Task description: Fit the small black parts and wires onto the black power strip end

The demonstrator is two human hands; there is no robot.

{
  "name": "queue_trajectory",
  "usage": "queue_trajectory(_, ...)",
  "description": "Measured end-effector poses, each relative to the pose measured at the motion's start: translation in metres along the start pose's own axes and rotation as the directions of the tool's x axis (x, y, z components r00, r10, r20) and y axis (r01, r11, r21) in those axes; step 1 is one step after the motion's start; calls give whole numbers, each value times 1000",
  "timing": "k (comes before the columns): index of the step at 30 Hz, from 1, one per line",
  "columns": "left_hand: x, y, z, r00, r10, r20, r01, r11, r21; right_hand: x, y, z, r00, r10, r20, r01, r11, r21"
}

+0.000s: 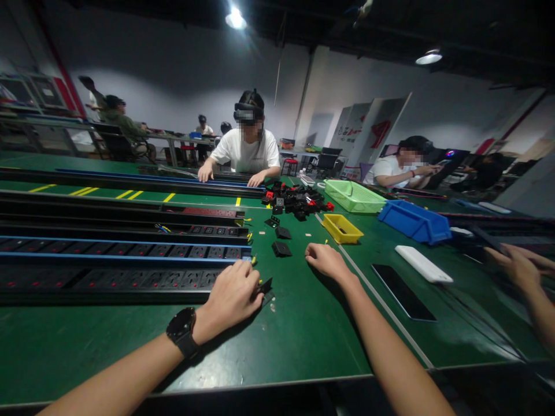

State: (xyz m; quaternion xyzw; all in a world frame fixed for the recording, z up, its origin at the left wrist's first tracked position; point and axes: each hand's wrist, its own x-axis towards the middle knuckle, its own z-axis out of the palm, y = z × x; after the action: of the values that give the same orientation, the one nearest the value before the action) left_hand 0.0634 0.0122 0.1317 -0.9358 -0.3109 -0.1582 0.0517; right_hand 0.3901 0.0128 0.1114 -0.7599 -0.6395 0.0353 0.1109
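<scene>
My left hand (232, 297), with a black watch on the wrist, is closed at the right end of a long black power strip (108, 283) and pinches a small black end piece (264, 286). My right hand (325, 261) rests on the green table (303, 335) with its fingers curled; what they hold, if anything, is hidden. Two loose black square parts (281, 248) lie just beyond both hands.
More long strips (121, 231) lie at the left. A heap of black and red parts (297, 200), a yellow bin (342, 229), a green basket (354, 196) and a blue bin (415, 221) stand behind. Two phones (422, 264) lie right. Another person's hand (518, 266) reaches in. Co-workers sit opposite.
</scene>
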Motion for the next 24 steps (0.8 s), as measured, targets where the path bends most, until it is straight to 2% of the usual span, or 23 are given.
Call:
queue_trajectory(11, 2, 4, 4, 999, -37, 8, 36, 995, 95, -1, -2, -2, 1000, 3, 2, -3, 1000, 0)
queue_trajectory(17, 2, 8, 9, 998, -51, -36, 54, 994, 95, -1, -4, -3, 1000, 2, -2, -2, 1000, -10)
queue_trajectory(24, 3, 11, 12, 998, -47, -39, 51, 993, 102, 2, 0, 2, 995, -72, -64, 75, 996, 44)
